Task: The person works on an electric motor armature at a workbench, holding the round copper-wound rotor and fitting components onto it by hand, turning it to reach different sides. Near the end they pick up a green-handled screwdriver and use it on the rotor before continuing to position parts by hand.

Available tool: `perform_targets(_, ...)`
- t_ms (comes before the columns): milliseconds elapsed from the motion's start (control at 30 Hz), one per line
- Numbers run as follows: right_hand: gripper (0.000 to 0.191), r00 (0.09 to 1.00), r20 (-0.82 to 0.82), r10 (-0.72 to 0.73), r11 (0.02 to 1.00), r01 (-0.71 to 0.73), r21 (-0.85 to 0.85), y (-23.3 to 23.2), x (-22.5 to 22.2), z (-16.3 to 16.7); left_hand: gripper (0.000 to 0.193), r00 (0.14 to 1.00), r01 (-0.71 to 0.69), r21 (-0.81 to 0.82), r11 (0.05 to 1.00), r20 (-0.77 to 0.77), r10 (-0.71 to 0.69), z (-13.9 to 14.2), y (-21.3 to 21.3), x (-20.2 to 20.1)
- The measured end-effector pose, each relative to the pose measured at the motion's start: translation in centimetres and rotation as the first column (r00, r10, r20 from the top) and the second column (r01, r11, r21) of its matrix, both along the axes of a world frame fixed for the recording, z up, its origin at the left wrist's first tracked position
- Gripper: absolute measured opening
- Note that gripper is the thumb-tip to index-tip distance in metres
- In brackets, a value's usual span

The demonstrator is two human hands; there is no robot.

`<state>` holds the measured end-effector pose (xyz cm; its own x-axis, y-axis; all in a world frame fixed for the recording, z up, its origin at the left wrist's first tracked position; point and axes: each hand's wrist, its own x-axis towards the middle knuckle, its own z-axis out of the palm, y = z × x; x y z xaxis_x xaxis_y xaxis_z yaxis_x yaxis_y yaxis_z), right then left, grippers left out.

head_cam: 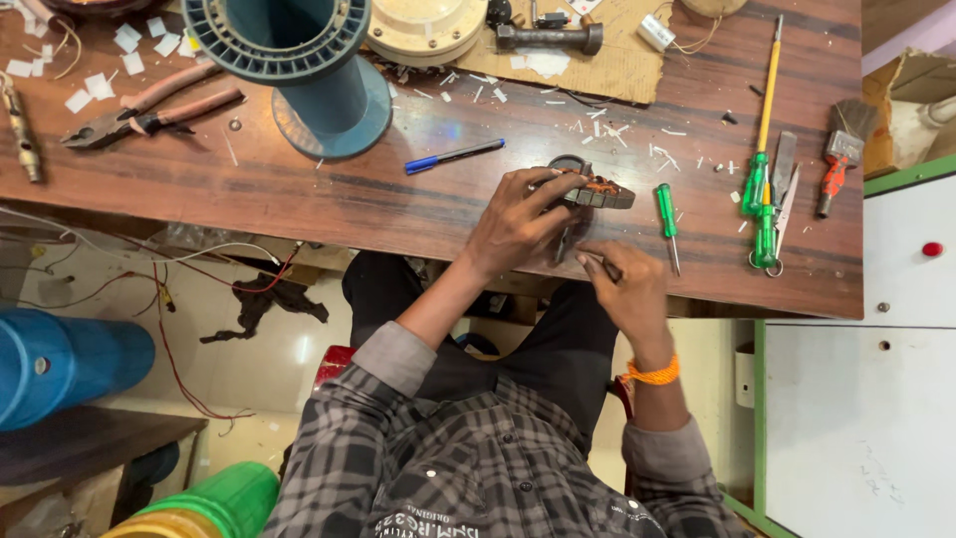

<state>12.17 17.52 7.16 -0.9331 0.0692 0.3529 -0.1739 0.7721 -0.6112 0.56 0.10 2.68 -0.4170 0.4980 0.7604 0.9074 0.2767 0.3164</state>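
We saw the left hand (518, 221) closed around a small dark metal part with orange windings (594, 191), holding it at the near edge of the wooden counter (349, 189). The right hand (625, 284) pinched a thin tool (600, 263) just below that part, its fingers closed on it. A green screwdriver (666, 215) lay just right of the hands, a blue pen (453, 155) to the left, and a teal spool (304, 70) stood farther back beside the pliers (149, 112).
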Motion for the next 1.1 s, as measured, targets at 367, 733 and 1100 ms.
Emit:
perform_targets(367, 0.008, 0.991, -0.113, 0.077, 0.990, -0.062, 0.129, 0.8, -6.0, 4.8, 0.021, 0.972, -0.111, 0.187, 0.976, 0.226, 0.067, -0.5, 1.4, 0.8)
perform_targets(733, 0.013, 0.965, 0.245, -0.093, 0.996, 0.090, 0.027, 5.7, -11.4, 1.9, 0.019, 0.953, -0.298, 0.113, 0.948, 0.098, 0.288, 0.1, 2.4, 2.3)
perform_targets(1100, 0.012, 0.969, 0.243, -0.048, 0.944, 0.123, -0.306, 8.3, -6.5, 2.7, 0.072, 0.950, 0.131, 0.100, 0.986, 0.272, -0.153, 0.3, 1.8, -1.7)
